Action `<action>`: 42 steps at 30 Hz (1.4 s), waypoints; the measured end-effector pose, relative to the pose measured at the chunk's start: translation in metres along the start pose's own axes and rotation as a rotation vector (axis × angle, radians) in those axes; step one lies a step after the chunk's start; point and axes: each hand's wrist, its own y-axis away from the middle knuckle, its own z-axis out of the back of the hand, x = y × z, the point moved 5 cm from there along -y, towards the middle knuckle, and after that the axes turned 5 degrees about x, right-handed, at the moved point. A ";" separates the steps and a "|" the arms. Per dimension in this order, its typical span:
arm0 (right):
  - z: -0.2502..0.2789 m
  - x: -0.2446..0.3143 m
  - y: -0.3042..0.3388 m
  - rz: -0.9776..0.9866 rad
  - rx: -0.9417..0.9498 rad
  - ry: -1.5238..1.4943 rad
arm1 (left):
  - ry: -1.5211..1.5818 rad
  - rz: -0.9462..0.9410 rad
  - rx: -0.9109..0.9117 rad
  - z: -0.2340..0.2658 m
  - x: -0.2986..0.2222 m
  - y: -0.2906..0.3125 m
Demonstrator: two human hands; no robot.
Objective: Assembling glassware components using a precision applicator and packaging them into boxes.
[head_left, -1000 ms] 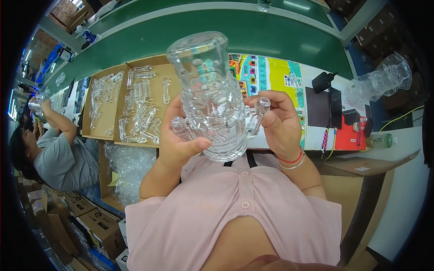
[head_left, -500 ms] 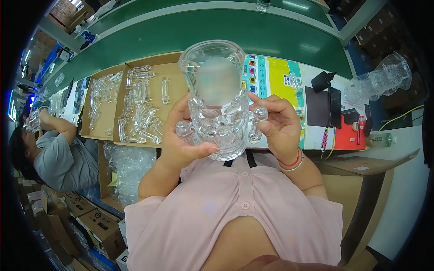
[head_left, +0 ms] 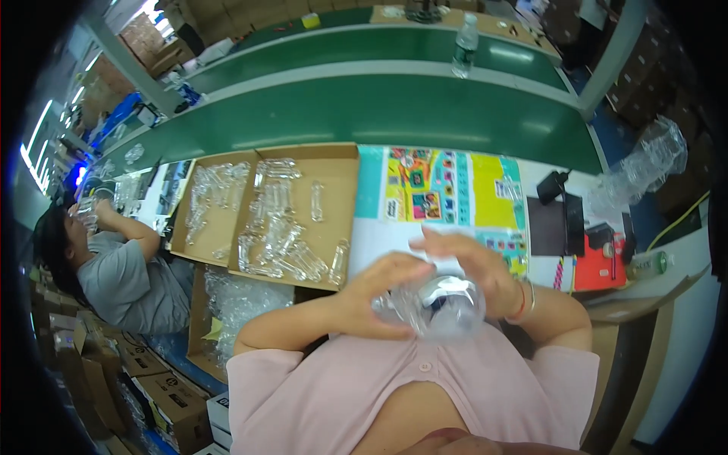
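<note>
A clear plastic vessel (head_left: 452, 307) is between my two hands, close to my chest, tilted and partly smeared by motion. My left hand (head_left: 383, 292) curls around its left side with fingers bent. On its far right side my right hand (head_left: 485, 274) rests with curved fingers, thumb side toward the left hand. The vessel's side handles cannot be made out at this angle. Left of my hands, a shallow cardboard tray (head_left: 339, 189) holds several clear plastic handle pieces (head_left: 282, 227). One clear piece (head_left: 338, 262) lies near the tray's right edge.
A second tray of clear pieces (head_left: 216, 193) adjoins it, with a box of clear plastic bags (head_left: 243, 303) below. A co-worker (head_left: 125, 265) sits at the left. On the right are a black holder (head_left: 552, 186), a red sheet (head_left: 595, 269) and stacked clear vessels (head_left: 644, 163).
The vessel has come down toward my chest and tipped, and both hands have shifted around it. The view has tilted up. Another clear piece now lies at the tray's right edge.
</note>
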 end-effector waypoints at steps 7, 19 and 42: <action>-0.041 0.026 0.031 0.214 0.238 0.138 | -0.065 -0.383 0.128 -0.037 -0.027 0.018; 0.004 -0.026 -0.004 -0.480 -0.199 -0.235 | 0.580 0.409 -0.055 0.000 0.026 -0.015; 0.040 0.028 0.006 -0.084 -0.248 0.869 | 0.215 0.066 -0.162 0.019 -0.015 -0.038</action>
